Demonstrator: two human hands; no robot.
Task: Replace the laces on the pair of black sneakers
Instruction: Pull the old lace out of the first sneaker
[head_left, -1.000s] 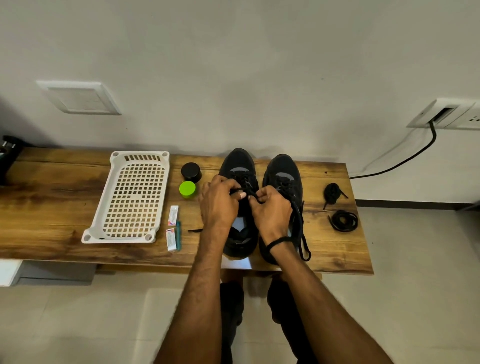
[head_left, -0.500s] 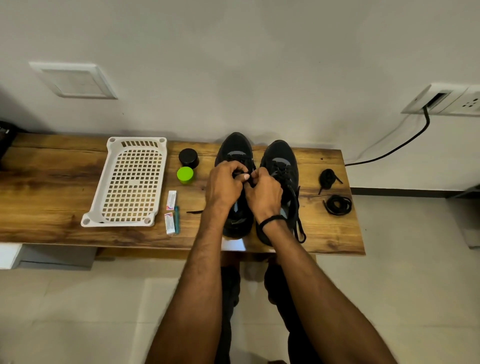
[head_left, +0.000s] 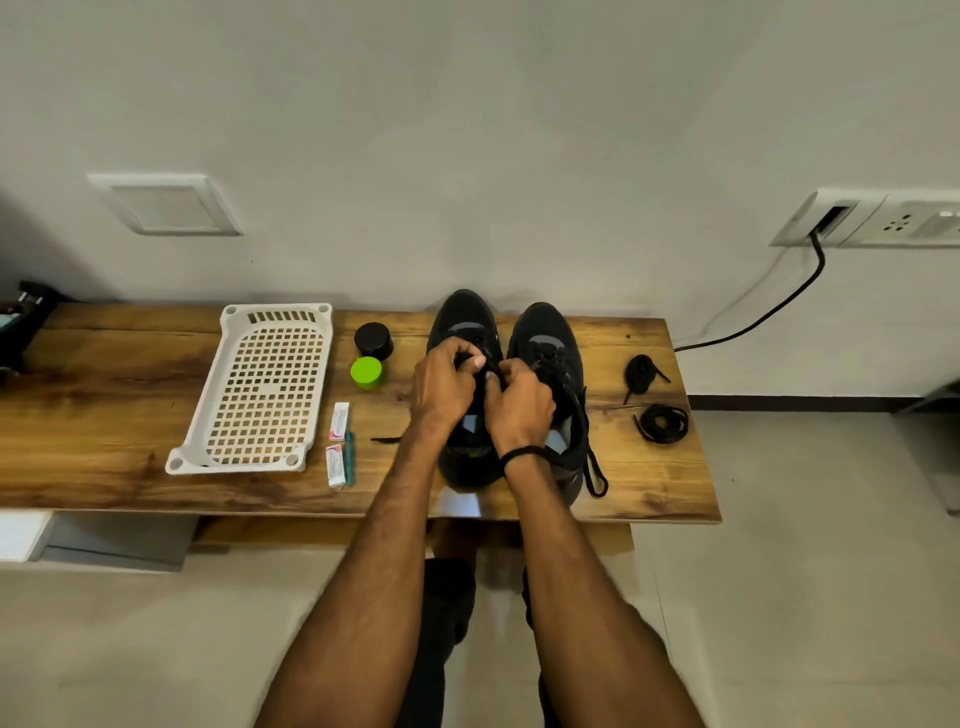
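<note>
Black sneakers (head_left: 465, 317) stand side by side at frame centre on the wooden bench (head_left: 104, 415). My left hand (head_left: 441, 387) and right hand (head_left: 522, 402) are close together, pinching the lace (head_left: 491, 371) over the left-of-centre shoe. Two lace bundles (head_left: 662, 423) wait at right. I judge the job roughly midway, though I cannot tell old laces from new.

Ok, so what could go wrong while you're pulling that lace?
Your left hand and right hand pinch the lace on the left sneaker, whose heel sits near the table edge; a hard pull might drag it off. The right sneaker has a hanging lace loop that your right hand could snag.
</note>
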